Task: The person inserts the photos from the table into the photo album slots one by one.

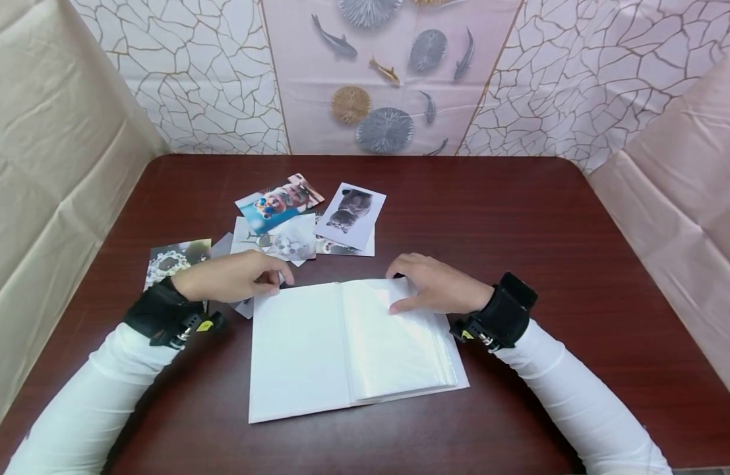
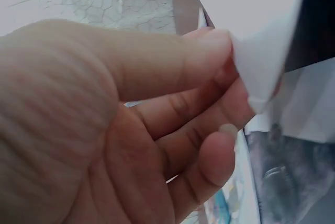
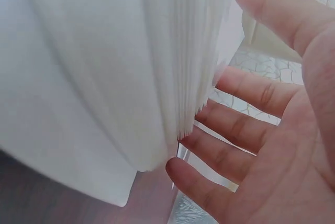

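A white photo album point(image 1: 299, 356) lies spread on the table, with clear plastic sleeve pages point(image 1: 394, 356) stacked on its right half. At the album's top left corner, my left hand point(image 1: 234, 274) pinches the cover; the left wrist view shows thumb and fingertips on that white corner point(image 2: 261, 41). My right hand point(image 1: 438, 287) holds the top edge of the right half, thumb over the sleeves and fingers behind. Seen from the right wrist, the layered page edges point(image 3: 183, 67) fan out beside the fingers.
Beyond the album lie several loose photos: a black-and-white animal print point(image 1: 349, 214), a blue-toned photo point(image 1: 275, 204) and a pale print point(image 1: 290, 237). Another photo point(image 1: 169, 260) sits partly under the left forearm. Patterned cloth point(image 1: 388, 79) hangs behind the dark red table point(image 1: 519, 218).
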`<state>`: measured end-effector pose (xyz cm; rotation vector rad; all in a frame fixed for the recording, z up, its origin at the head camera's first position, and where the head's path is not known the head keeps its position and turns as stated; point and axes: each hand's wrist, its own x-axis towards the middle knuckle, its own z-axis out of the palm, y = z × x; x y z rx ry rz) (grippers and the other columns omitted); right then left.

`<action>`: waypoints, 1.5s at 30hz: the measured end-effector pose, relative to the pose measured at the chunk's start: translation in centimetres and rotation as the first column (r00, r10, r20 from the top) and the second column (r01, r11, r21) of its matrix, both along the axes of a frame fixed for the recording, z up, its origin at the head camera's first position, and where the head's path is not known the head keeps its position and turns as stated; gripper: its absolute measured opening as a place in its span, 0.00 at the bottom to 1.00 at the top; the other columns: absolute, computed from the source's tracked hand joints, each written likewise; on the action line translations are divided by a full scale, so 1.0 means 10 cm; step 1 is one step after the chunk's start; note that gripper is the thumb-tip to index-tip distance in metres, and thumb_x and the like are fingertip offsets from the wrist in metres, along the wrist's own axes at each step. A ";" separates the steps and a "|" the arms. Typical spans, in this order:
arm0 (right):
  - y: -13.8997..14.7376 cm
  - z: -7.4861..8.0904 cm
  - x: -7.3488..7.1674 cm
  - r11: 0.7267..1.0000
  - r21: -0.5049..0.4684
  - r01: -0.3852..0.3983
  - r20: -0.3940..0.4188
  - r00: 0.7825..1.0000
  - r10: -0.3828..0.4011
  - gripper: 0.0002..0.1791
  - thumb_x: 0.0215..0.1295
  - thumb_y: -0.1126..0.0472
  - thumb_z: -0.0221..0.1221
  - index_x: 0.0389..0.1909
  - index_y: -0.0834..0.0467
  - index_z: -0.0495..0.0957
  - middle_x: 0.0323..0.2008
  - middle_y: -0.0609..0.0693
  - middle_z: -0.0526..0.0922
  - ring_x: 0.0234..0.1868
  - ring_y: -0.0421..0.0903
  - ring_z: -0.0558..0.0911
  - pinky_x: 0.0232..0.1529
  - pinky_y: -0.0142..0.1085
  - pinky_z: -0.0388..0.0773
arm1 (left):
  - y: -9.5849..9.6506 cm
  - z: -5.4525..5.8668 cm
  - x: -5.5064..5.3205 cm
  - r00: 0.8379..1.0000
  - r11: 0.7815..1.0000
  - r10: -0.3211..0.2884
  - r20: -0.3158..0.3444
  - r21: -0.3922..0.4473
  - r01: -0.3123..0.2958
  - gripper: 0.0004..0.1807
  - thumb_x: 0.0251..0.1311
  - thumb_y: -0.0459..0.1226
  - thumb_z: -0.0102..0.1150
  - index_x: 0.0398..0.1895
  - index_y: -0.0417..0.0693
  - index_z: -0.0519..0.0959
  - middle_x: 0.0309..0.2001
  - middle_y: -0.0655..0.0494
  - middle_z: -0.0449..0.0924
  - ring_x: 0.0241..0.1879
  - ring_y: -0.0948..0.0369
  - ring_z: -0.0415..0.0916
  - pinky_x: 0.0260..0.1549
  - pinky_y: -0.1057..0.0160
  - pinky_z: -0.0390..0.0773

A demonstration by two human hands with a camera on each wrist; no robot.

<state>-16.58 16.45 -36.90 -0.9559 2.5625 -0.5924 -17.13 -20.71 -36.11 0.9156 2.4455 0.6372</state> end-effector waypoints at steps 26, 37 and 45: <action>0.01 0.07 0.01 0.999 0.020 -0.026 -0.020 0.999 0.026 0.25 0.59 0.47 0.73 0.52 0.54 0.80 0.49 0.48 0.83 0.47 0.44 0.78 0.52 0.40 0.77 | 0.42 0.04 -0.25 0.956 0.995 0.098 -0.278 -0.009 -0.104 0.12 0.64 0.35 0.66 0.50 0.50 0.84 0.36 0.59 0.85 0.32 0.64 0.78 0.31 0.64 0.78; 0.02 0.07 0.00 0.999 0.021 -0.042 -0.021 0.999 0.043 0.24 0.60 0.47 0.71 0.53 0.54 0.80 0.49 0.47 0.83 0.47 0.44 0.78 0.51 0.39 0.77 | 0.74 0.03 -0.66 0.909 0.984 0.061 -0.413 -0.127 -0.124 0.31 0.58 0.37 0.65 0.67 0.53 0.75 0.68 0.50 0.75 0.64 0.53 0.75 0.54 0.52 0.79; 0.03 0.09 0.01 0.999 0.034 -0.037 -0.018 0.999 0.037 0.24 0.62 0.47 0.70 0.54 0.54 0.80 0.50 0.47 0.83 0.47 0.43 0.79 0.52 0.39 0.78 | 0.91 -0.11 -0.86 0.942 0.958 0.001 -0.336 -0.269 -0.097 0.42 0.60 0.38 0.64 0.79 0.54 0.60 0.78 0.45 0.60 0.77 0.48 0.58 0.74 0.43 0.60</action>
